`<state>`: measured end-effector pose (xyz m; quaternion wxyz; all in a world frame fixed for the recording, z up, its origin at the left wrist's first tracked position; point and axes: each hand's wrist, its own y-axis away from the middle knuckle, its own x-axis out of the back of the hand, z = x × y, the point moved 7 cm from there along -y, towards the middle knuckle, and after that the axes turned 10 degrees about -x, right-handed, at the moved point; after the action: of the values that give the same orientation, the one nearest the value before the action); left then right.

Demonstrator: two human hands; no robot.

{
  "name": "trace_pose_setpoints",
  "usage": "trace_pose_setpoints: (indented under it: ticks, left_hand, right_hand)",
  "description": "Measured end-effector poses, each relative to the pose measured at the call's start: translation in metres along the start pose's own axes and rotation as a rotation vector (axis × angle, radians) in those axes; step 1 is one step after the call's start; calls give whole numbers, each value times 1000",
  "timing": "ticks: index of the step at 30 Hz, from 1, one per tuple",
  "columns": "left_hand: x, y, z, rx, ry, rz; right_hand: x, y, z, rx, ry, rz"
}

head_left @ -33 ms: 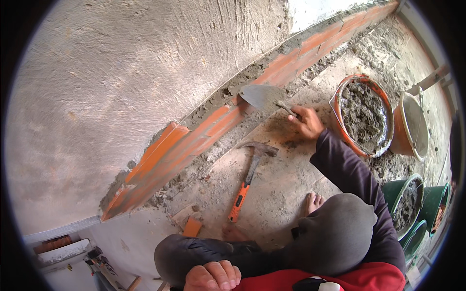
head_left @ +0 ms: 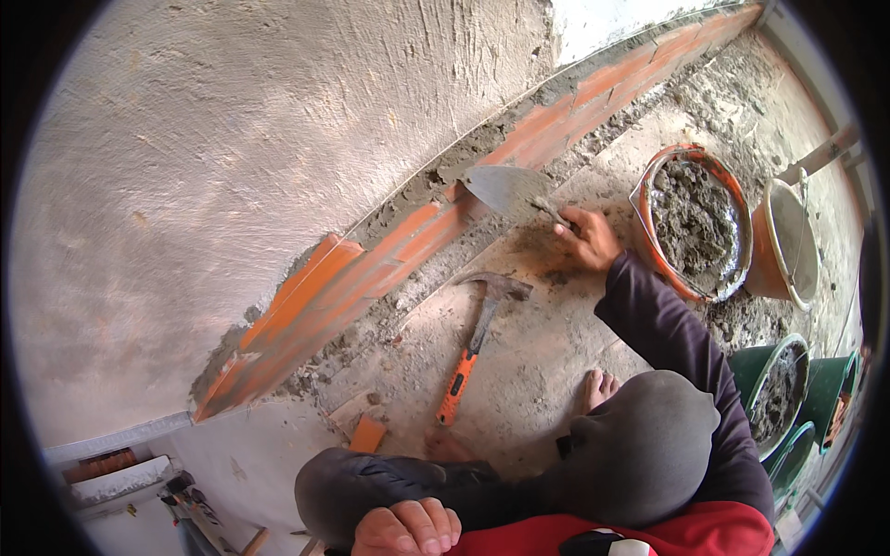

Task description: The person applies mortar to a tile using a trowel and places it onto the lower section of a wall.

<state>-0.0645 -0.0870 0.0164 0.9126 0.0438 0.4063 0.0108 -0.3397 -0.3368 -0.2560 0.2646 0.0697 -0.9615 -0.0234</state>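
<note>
Our right hand [head_left: 596,243] is gripping a trowel [head_left: 505,188]; left hand's [head_left: 408,528] grip is unclear. Brick courses [head_left: 538,134] are standing, top-edge mortar [head_left: 468,148] seemingly awaiting more.

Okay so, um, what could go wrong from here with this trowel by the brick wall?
The hammer lies on the floor near a bare foot and might trip someone. The mortar-filled orange bucket sits close to the right sleeve, so it could get bumped. The right hand's trowel could disturb mortar atop the brick wall.

One trowel [head_left: 505,189], one hammer [head_left: 480,330], two hands [head_left: 591,241], five buckets [head_left: 656,256]
</note>
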Motion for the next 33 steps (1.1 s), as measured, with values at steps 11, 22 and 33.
trace_pose_setpoints:
  ticks: [11,22,33]
  left_hand:
    - [-2,1,-3,-7,-8,9]
    - [0,4,2,2,7,-25]
    - [-4,8,16,-8,134,-158]
  right_hand:
    - [-26,-4,-45,52,149,-95]
    - [-2,56,-149,115,405,-64]
    - [32,31,-242,138,957,-169]
